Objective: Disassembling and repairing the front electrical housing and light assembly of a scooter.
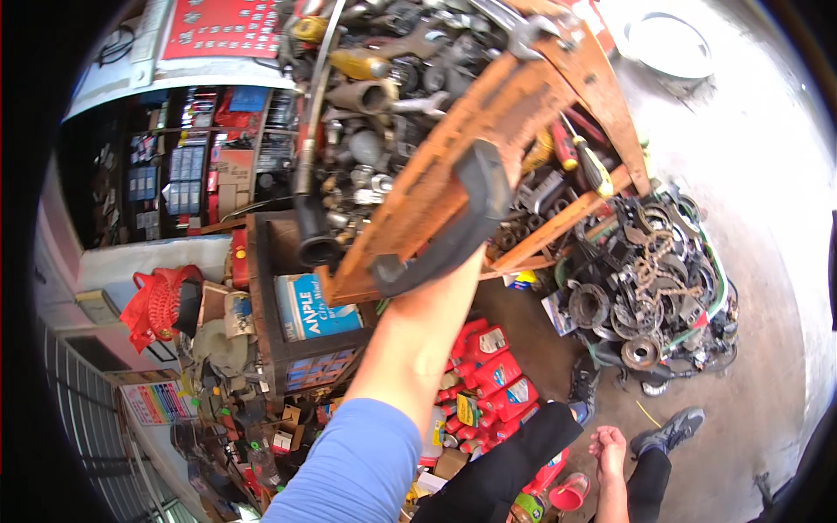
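My left forearm [410,349], in a blue sleeve, reaches up to a tool-laden bench with an orange-brown wooden edge [436,187]. A curved black handle [475,218] crosses in front of the wrist. Most of my left hand is hidden behind this handle and the wood, so its grip does not show. Beyond it, screwdrivers [593,166] and metal parts lie in a wooden compartment. Low on the right, my right hand [608,446] hangs near my knees with its fingers curled in and no object visible in them.
Wrenches, sockets and other tools [384,96] crowd the bench top. A heap of greasy metal parts [649,288] stands on the floor to the right. Red bottles [497,375] cluster beneath the bench, and a red cup [569,492] is by my right hand. Shelves [187,166] hold boxes at left.
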### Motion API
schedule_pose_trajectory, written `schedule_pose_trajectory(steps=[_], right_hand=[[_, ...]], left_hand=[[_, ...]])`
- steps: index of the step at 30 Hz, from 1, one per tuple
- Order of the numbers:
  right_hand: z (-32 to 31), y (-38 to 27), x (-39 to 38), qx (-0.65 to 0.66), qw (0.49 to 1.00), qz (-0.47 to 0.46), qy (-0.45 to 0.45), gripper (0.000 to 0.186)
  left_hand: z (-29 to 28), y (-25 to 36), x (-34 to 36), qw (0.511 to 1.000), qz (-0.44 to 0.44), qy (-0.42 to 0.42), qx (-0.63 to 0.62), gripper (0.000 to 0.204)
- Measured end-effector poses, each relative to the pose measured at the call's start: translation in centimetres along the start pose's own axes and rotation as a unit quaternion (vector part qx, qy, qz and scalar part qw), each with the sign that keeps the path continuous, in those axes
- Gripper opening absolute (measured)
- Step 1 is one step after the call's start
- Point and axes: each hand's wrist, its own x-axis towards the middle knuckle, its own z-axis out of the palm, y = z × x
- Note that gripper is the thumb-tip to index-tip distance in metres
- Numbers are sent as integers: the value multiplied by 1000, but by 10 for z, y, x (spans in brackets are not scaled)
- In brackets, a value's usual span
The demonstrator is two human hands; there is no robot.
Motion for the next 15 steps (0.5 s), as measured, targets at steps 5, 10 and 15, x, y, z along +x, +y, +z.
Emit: schedule_pose_trajectory(steps=[5, 10, 15], right_hand=[[-11, 3, -13, -17, 999, -30, -18, 11], [-23, -18, -59, -103, 993, -51, 12, 9], [7, -76, -112, -179, 978, -108, 27, 9]], left_hand=[[-16, 15, -50, 977, 48, 82, -193, 41], [-78, 34, -167, 954, 57, 9, -295, 17], [-162, 33, -307, 882, -84, -196, -419, 16]])
